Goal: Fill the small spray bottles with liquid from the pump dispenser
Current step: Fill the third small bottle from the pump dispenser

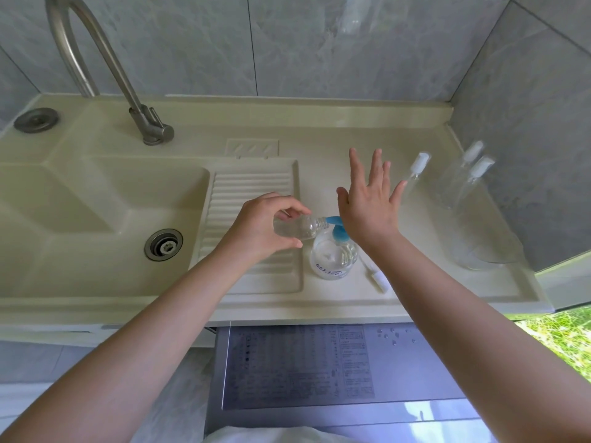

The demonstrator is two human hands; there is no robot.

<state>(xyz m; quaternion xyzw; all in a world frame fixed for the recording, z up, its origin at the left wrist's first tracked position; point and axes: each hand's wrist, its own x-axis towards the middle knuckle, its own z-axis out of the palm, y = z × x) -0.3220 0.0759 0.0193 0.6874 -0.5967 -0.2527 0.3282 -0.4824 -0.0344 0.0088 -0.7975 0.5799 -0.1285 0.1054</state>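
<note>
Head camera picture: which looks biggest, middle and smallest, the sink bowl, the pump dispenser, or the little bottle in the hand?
1. Sink bowl, by far.
2. Pump dispenser.
3. Little bottle held by the left hand, though only slightly smaller-looking than the dispenser.

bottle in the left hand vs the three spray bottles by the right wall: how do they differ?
The held bottle lies tilted near horizontal, gripped by the left hand; the three spray bottles stand on the counter, untouched. The held bottle's neck is open, threads bare, set against the blue pump nozzle; the three spray bottles carry white spray tops. The right hand rests flat on the pump. All four are small and clear.
</note>
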